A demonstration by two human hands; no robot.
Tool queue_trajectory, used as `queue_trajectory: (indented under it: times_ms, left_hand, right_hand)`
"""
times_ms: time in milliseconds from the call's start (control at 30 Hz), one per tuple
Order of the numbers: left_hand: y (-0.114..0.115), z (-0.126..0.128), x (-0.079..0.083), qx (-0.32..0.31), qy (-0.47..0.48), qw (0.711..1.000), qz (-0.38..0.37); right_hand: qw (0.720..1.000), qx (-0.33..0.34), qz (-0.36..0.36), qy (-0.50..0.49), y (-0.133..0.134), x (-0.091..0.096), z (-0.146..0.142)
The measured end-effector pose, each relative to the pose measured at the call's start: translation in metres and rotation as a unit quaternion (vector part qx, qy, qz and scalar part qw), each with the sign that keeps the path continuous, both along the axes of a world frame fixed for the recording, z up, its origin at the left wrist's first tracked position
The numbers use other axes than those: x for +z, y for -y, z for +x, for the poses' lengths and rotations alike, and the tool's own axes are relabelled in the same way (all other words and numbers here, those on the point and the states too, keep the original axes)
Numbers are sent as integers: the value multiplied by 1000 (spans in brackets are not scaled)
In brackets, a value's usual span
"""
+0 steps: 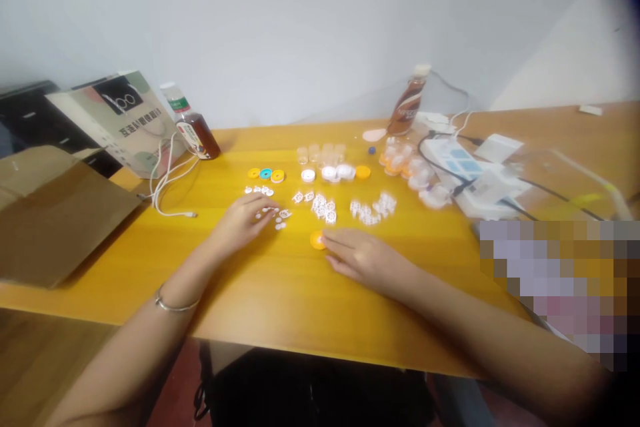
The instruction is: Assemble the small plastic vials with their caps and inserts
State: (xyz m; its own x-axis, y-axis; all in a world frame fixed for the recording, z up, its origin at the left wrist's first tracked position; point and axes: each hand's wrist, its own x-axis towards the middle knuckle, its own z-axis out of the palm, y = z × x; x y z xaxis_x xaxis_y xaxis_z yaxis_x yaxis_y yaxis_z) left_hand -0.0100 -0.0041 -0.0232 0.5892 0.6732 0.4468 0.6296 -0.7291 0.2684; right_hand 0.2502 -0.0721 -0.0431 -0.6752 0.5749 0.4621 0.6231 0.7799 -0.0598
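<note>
My left hand (244, 220) lies on the yellow table (280, 280), its fingers stretched out over a scatter of small white plastic pieces (273, 213). My right hand (357, 255) rests flat on the table, fingertips touching a small orange disc (317, 240). More white pieces (323, 205) and another cluster (373, 208) lie just beyond the hands. A row of coloured discs (266, 175) and white caps (330, 173) sits farther back. A thin bracelet (173, 305) circles my left wrist.
A brown bottle (197, 130) lies at the back left beside a printed box (123, 117) and a white cable (170, 193). A second bottle (407, 103) stands upright at the back. A power strip (455, 157) with cables and white devices is at the right. Cardboard (55, 213) overlaps the left edge.
</note>
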Motion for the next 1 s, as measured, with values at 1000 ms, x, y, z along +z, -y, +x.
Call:
queue_trajectory:
  times_ms: [1000]
  left_hand:
    - [-2,-3,4,-56,-78,983,-154]
  right_hand:
    - [987,-17,-102,-126,-4,-7,-1]
